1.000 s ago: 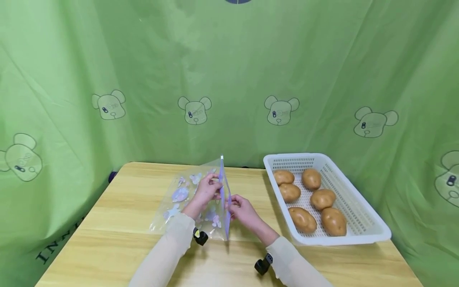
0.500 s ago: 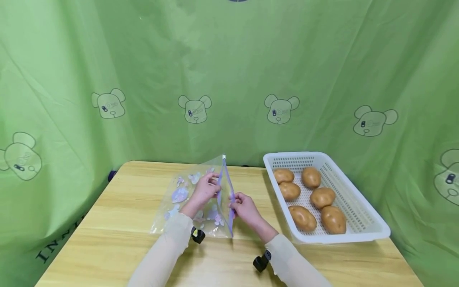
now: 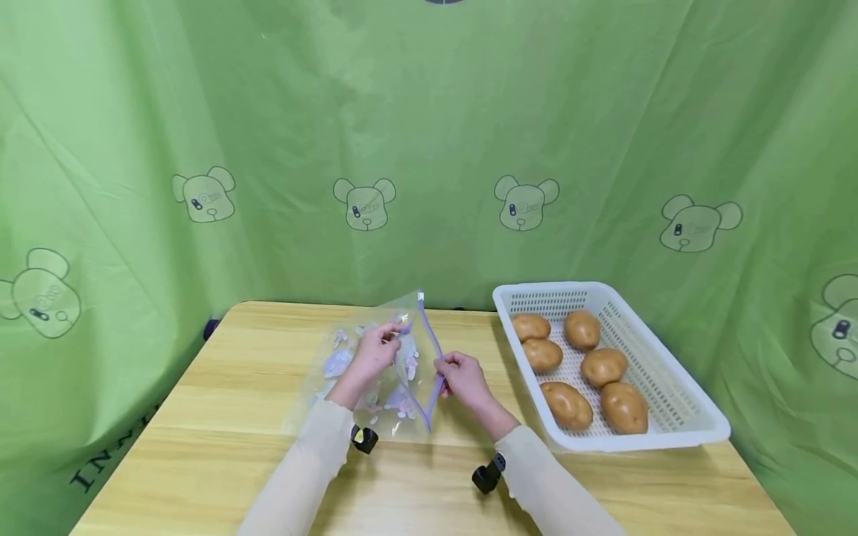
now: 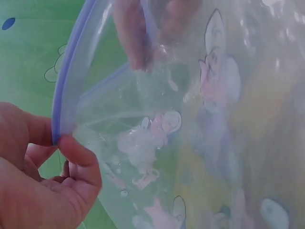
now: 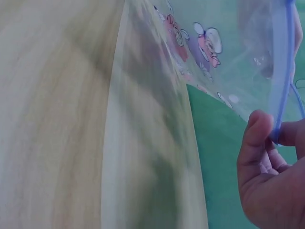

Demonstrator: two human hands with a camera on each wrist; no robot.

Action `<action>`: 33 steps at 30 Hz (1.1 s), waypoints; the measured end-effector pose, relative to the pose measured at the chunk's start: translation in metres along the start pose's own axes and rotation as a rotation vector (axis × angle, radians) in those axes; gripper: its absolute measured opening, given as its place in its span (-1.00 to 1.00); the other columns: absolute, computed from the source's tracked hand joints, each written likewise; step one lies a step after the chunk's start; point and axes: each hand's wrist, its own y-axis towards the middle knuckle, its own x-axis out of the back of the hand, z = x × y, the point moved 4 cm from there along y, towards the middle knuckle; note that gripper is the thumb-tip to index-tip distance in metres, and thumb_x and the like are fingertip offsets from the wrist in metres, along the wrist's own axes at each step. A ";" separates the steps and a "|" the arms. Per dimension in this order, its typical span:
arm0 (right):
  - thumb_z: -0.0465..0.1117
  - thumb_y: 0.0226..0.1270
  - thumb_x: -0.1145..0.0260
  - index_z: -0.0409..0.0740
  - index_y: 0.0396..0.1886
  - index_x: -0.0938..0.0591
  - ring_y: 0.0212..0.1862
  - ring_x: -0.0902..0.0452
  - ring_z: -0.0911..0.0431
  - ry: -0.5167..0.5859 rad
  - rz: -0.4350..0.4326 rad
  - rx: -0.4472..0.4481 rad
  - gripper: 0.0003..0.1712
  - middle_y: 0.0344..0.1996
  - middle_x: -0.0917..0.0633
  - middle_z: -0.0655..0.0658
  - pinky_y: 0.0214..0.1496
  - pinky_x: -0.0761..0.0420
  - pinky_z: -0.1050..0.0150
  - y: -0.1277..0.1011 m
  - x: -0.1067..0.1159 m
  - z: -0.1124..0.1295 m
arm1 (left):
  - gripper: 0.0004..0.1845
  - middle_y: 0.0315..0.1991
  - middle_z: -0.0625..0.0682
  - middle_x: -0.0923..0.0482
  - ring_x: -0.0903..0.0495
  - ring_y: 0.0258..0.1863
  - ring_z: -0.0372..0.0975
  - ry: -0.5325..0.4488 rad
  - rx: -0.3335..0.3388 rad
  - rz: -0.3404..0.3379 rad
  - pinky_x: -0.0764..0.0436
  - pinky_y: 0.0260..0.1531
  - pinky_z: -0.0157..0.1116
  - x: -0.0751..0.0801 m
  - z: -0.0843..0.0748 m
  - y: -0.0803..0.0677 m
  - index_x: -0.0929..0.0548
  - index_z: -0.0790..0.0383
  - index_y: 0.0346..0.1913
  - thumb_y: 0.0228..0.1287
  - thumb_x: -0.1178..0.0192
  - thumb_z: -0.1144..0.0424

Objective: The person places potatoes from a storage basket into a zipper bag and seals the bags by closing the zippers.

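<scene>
Both hands are gripping a clear zip bag (image 3: 375, 372) printed with pastel cartoon figures, standing on the wooden table (image 3: 201, 447) just left of the white basket (image 3: 670, 402). The left hand (image 3: 372, 356) is pinching the far lip of the bag's purple zip strip (image 3: 429, 350), and the right hand (image 3: 462, 380) is pinching the near lip, thumb and forefinger closed on it in the right wrist view, so the mouth is gaping between them. The bag's long axis is running away from the person, its zip edge facing right toward the basket and its closed bottom lying left on the table. Both forearms are reaching in from below, wrists slightly raised. Six potatoes (image 3: 566, 406) are lying in the basket.
</scene>
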 end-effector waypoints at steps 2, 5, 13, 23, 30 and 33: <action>-0.34 0.31 -0.17 -0.47 -0.24 -0.53 -0.75 -0.39 0.21 0.006 -0.001 -0.004 -0.81 -0.62 -0.60 -0.18 -0.71 -0.48 0.42 0.002 0.000 0.000 | -0.71 -0.33 0.09 -0.47 -0.39 -0.50 -0.24 0.061 -0.021 0.012 -0.46 -0.62 -0.44 -0.002 0.001 -0.001 -0.57 0.27 0.05 0.31 -0.01 0.44; -0.36 0.32 -0.16 -0.49 -0.20 -0.53 -0.73 -0.40 0.20 0.004 -0.003 -0.006 -0.80 -0.53 -0.62 -0.30 -0.70 -0.48 0.42 0.004 0.000 -0.001 | -0.72 -0.36 0.10 -0.48 -0.40 -0.55 -0.23 0.166 -0.063 0.017 -0.45 -0.68 -0.41 -0.004 0.002 -0.003 -0.51 0.23 0.09 0.38 0.03 0.39; -0.37 0.32 -0.17 -0.51 -0.19 -0.52 -0.72 -0.39 0.20 0.018 0.002 0.027 -0.79 -0.59 -0.59 -0.17 -0.66 -0.51 0.37 0.007 -0.001 0.004 | -0.67 -0.28 0.09 -0.52 -0.54 -0.39 -0.18 0.158 -0.065 0.030 -0.63 -0.45 -0.31 -0.004 0.016 -0.009 -0.43 0.26 0.12 0.30 -0.09 0.39; -0.33 0.37 -0.15 -0.40 -0.19 -0.58 -0.69 -0.38 0.16 0.010 -0.046 0.031 -0.82 -0.58 -0.57 -0.18 -0.68 -0.46 0.37 0.013 0.009 0.009 | -0.76 -0.32 0.13 -0.57 -0.55 -0.50 -0.20 0.180 -0.046 -0.015 -0.63 -0.54 -0.31 0.014 0.016 -0.019 -0.59 0.29 -0.01 0.36 -0.01 0.35; -0.29 0.36 -0.19 -0.39 -0.26 -0.60 -0.74 -0.39 0.15 -0.033 -0.062 0.060 -0.81 -0.70 -0.52 -0.07 -0.71 -0.48 0.32 0.015 0.010 0.007 | -0.87 -0.46 0.08 -0.58 -0.55 -0.58 -0.24 0.243 -0.080 -0.103 -0.56 -0.61 -0.34 0.022 0.009 -0.020 -0.59 0.29 -0.23 0.31 -0.02 0.40; -0.28 0.34 -0.22 -0.35 -0.31 -0.62 -0.75 -0.40 0.14 -0.067 -0.078 0.073 -0.82 -0.71 -0.52 -0.08 -0.69 -0.51 0.26 0.015 0.010 0.008 | -0.96 -0.51 0.01 -0.55 -0.53 -0.57 -0.24 0.275 -0.113 -0.143 -0.55 -0.60 -0.34 0.024 0.003 -0.021 -0.58 0.26 -0.30 0.23 -0.12 0.40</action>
